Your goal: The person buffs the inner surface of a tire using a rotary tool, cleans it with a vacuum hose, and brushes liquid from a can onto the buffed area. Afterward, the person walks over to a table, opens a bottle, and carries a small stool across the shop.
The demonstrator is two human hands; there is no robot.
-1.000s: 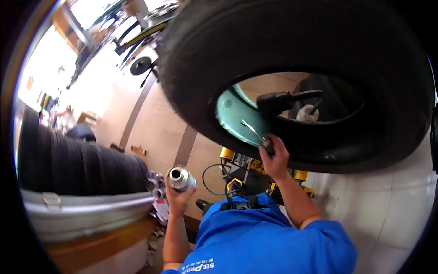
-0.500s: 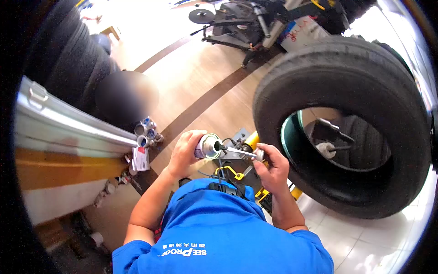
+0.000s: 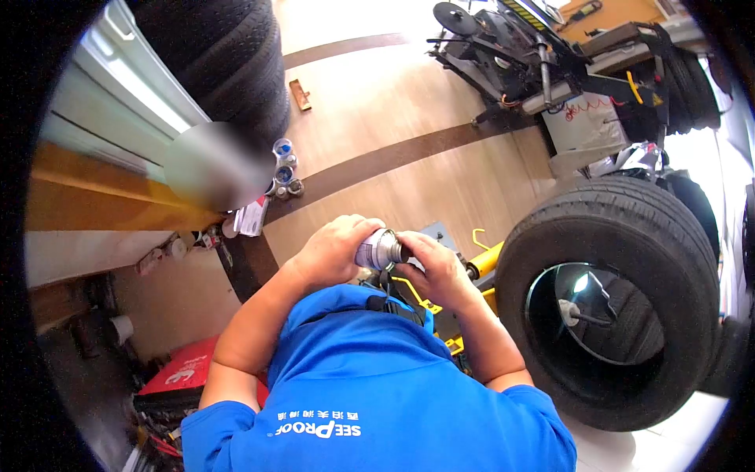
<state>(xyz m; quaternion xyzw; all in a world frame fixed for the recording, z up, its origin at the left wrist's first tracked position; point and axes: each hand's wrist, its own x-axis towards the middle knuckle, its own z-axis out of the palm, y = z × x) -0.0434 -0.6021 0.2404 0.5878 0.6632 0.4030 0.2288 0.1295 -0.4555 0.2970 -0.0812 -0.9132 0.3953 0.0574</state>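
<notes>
1. Far to the left of the large tyre (image 3: 582,236), a long panel with an orange band (image 3: 118,185) is seen running along a wall.
2. Low and well to the left of the tyre, a red box (image 3: 185,366) marked in white is partly covered by the person's upper arm.
3. Up and to the left of the tyre, a stack of tyres (image 3: 248,67) is seen, with a wooden block (image 3: 300,95) laid on the floor near it.
4. Left of the tyre, beyond the hands, small tins (image 3: 285,173) are clustered on the floor, with a white carton (image 3: 252,216) just beside them.
5. Nearer the tyre, on its left and apart from it, a metal can (image 3: 379,250) is held in front of a blue shirt (image 3: 377,393). It is tilted, with its neck turned to the tyre's side.
6. The can's body is gripped by the left hand (image 3: 334,244), its fingers curled around it.
7. The can's mouth is touched by the right hand (image 3: 436,263), between can and tyre. Its fingers are bent at the rim; what is pinched there, if anything, cannot be told.
8. Just left of the tyre, a yellow cylinder (image 3: 487,259) is seen.
9. Above the tyre and to its left, a black machine (image 3: 503,55) is stood on the floor.
10. Through the tyre's opening, a pale knob (image 3: 569,312) on a dark stem is seen.
</notes>
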